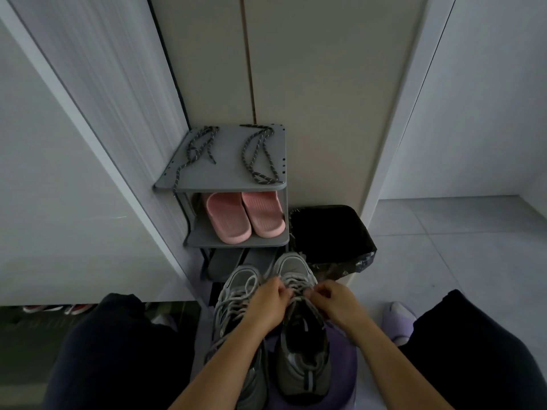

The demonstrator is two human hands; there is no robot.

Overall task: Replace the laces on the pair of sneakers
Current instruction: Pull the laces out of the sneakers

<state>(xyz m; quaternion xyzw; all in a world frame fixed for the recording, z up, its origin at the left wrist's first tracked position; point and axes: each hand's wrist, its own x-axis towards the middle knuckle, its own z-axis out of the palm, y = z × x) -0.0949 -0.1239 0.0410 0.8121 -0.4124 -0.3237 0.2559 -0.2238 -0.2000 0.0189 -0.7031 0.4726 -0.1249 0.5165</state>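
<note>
Left sneaker [236,288] heel under forearm [228,347], red shoes [77,308] barely showing

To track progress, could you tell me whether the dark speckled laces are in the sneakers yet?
No, both dark speckled laces lie on the shoe rack's top shelf.

A: Dim, flat light, brightest on the floor [461,232] at right.
B: Yes. The trousers [118,350] and bin bag [325,232] go near black, detail lost. Wide-angle bends the wall [44,143] edges; slightly soft throughout.
</note>
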